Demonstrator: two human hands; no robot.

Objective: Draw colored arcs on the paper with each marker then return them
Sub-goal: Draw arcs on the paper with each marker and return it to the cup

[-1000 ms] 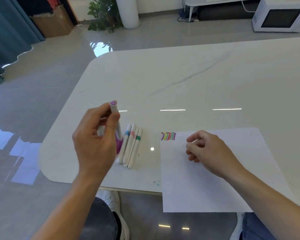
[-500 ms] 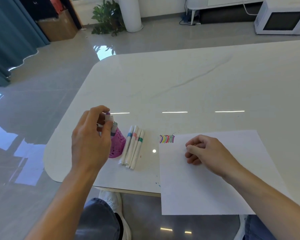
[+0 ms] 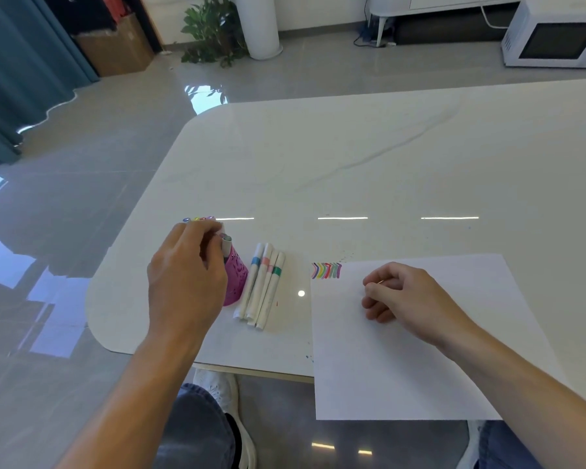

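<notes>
Pink holder [image 3: 236, 282] now receives marker [image 3: 226, 247] we held high one second ago; our left hand [image 3: 186, 275] grips its top; right hand [image 3: 400, 299] rests loosely curled, empty, on paper [image 3: 420, 367]. We judge return nearly done; three markers [image 3: 263, 286] beside holder wait.

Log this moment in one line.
left hand holds marker in pink cup | right hand on paper | other markers beside cup

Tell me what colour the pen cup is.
The perforated plastic pen cup is magenta-pink; head view.
</notes>
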